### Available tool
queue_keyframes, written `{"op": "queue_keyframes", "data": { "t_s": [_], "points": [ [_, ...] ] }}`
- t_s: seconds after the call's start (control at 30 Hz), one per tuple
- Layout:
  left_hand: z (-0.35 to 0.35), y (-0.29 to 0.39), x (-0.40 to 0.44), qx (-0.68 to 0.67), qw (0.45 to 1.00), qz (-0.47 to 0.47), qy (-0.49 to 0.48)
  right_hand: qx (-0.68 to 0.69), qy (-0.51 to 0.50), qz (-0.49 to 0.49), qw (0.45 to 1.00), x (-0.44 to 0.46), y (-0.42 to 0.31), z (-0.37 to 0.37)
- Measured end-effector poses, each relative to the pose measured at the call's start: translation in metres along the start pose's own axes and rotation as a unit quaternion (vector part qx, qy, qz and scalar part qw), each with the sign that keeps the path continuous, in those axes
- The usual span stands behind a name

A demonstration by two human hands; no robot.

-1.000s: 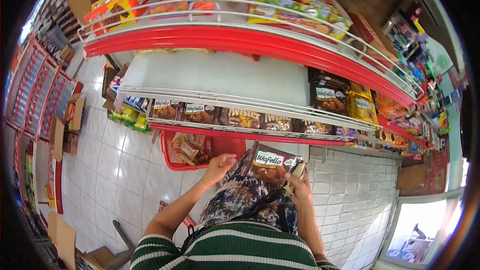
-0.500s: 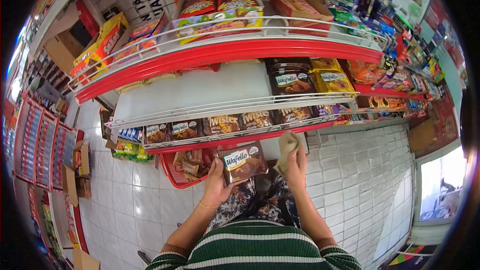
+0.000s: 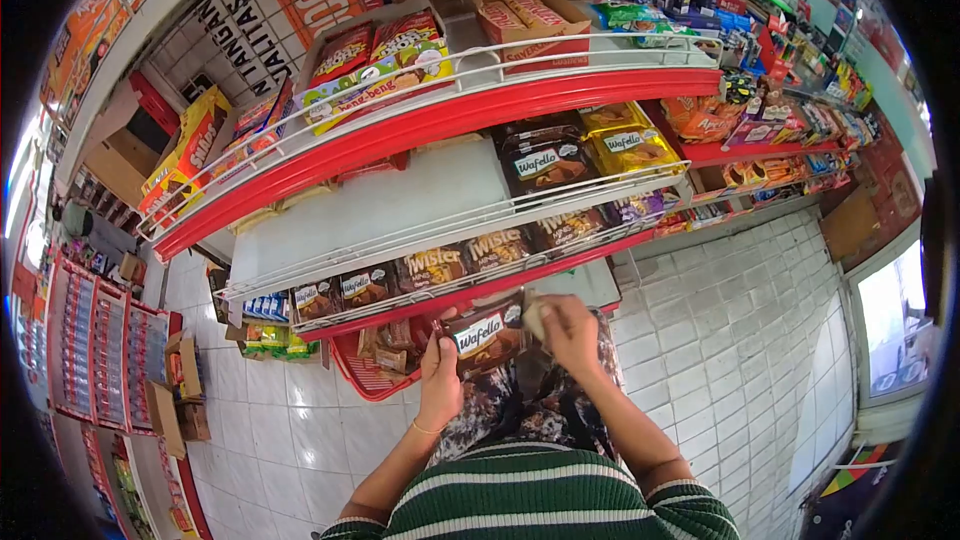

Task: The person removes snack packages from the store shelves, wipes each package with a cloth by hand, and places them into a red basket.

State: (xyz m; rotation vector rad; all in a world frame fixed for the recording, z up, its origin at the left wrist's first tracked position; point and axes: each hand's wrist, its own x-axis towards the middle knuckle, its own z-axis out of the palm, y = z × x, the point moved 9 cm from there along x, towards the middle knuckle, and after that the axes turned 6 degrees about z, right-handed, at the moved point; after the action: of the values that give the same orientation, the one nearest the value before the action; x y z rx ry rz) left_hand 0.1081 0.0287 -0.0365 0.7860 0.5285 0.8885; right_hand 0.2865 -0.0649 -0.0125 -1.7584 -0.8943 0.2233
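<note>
A brown Wafello pack is tilted above my lap, label facing up. My left hand grips its left edge, thumb on the front. At the pack's right end, my right hand is closed on a beige cloth, which touches the pack's edge. Just beyond, the lower shelf holds a row of Wafello packs and Twister packs. On the shelf above, a dark Wafello pack lies beside a yellow one.
A red basket with small brown packs is below the shelf, left of my knees. The red shelf edge and its wire rail cross in front of me. Open cardboard boxes stand on the left, by another rack.
The pack passed from my right hand into my left. My right hand, with the cloth, moved away and came back to the pack's right edge. The view turned to the right.
</note>
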Motion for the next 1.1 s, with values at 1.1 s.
{"op": "queue_keyframes", "data": {
  "t_s": [1.1],
  "points": [
    [0.038, 0.036, 0.014, -0.048, 0.978, 0.025, -0.203, 0.596, -0.138, 0.299, 0.732, -0.018, 0.023, 0.022]
  ]
}}
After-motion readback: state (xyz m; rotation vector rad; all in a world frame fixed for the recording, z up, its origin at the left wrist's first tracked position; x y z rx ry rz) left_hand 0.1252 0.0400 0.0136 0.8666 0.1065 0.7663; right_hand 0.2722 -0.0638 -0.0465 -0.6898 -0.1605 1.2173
